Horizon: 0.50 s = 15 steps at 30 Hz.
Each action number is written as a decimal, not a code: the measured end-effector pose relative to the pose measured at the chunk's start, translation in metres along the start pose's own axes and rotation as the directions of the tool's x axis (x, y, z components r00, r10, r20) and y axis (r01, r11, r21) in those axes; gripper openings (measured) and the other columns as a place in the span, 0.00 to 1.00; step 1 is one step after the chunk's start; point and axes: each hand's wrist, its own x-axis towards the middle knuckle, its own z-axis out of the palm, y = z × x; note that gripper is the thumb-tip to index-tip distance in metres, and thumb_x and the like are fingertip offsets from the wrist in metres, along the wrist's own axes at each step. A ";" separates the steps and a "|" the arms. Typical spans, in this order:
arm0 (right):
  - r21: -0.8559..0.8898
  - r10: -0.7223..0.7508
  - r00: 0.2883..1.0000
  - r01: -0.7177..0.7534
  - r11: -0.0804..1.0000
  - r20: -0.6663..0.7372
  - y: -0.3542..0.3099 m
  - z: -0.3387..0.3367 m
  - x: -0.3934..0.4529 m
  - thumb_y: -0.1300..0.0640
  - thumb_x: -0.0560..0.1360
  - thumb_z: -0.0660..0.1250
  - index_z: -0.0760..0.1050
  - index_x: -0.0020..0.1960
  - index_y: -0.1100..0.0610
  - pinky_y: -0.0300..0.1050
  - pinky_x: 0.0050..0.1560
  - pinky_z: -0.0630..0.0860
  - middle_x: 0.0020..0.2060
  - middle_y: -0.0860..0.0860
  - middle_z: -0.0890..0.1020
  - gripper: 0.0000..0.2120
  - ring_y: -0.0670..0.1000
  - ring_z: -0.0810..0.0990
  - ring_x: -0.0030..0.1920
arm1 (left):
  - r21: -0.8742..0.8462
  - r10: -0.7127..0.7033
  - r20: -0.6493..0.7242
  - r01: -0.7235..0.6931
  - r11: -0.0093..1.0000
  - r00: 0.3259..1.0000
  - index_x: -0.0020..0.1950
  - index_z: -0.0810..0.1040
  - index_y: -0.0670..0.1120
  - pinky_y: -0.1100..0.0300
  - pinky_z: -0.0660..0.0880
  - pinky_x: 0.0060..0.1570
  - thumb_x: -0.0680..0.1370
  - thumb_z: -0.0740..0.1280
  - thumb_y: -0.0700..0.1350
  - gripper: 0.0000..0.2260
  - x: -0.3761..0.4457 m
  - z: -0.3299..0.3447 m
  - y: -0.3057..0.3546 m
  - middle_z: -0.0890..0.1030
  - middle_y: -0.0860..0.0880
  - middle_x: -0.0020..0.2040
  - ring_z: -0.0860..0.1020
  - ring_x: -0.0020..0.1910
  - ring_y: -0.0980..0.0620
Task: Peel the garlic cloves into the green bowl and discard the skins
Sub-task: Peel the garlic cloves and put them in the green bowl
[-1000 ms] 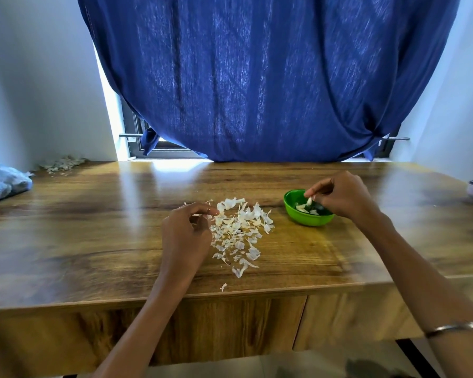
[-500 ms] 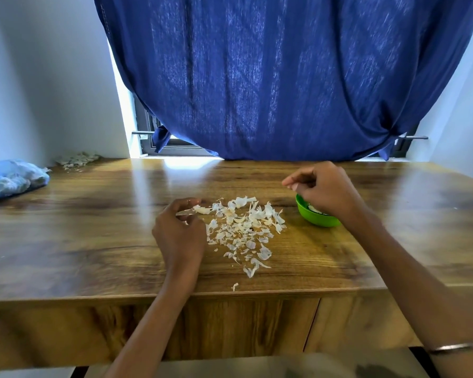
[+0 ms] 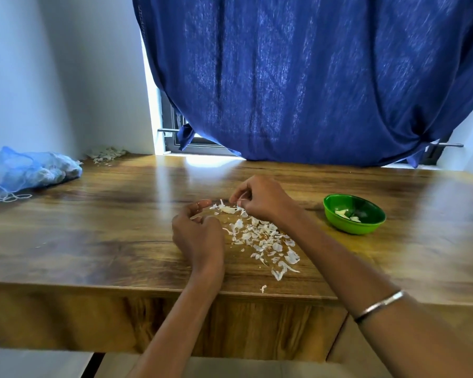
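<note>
Papery white garlic skins (image 3: 260, 236) are spread on the wooden table (image 3: 93, 241), between the two hands and left of the green bowl (image 3: 354, 214), in which peeled cloves (image 3: 344, 213) are held. The skins are judged weightless, brittle and easily scattered; gathering by pinched clusters is advised. Fingers of the right hand (image 3: 260, 199) are curled at the pile's far edge; whether a piece is pinched cannot be told. The left hand (image 3: 198, 236) is loosely curled, apparently holding nothing. A blue curtain (image 3: 311, 77) is hung behind.
</note>
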 end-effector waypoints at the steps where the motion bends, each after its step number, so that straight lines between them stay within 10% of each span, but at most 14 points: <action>1: -0.017 -0.002 1.000 0.002 1.000 -0.006 -0.004 0.004 0.005 0.64 0.76 0.72 0.87 0.51 0.52 0.32 0.39 0.75 0.49 0.48 0.86 0.09 0.42 0.81 0.43 | -0.002 -0.005 0.003 0.005 1.000 1.000 0.56 0.83 0.45 0.69 0.73 0.30 0.73 0.61 0.29 0.19 -0.001 0.000 0.002 0.81 0.44 0.55 0.79 0.40 0.55; 6: -0.121 0.023 1.000 -0.021 0.992 0.019 -0.012 0.019 0.020 0.57 0.75 0.75 0.86 0.49 0.53 0.48 0.52 0.81 0.47 0.49 0.86 0.04 0.47 0.81 0.46 | 0.031 -0.002 0.015 0.001 1.000 1.000 0.53 0.83 0.47 0.71 0.71 0.29 0.73 0.60 0.28 0.19 -0.004 0.000 0.006 0.81 0.44 0.55 0.77 0.39 0.57; 15: -0.199 0.000 1.000 0.006 0.980 0.031 -0.017 0.022 0.023 0.58 0.72 0.77 0.86 0.45 0.51 0.52 0.54 0.81 0.45 0.49 0.85 0.04 0.48 0.81 0.49 | 0.089 0.028 0.032 -0.031 0.996 0.999 0.46 0.81 0.54 0.44 0.79 0.54 0.70 0.62 0.31 0.19 0.002 0.004 0.000 0.82 0.46 0.54 0.80 0.51 0.48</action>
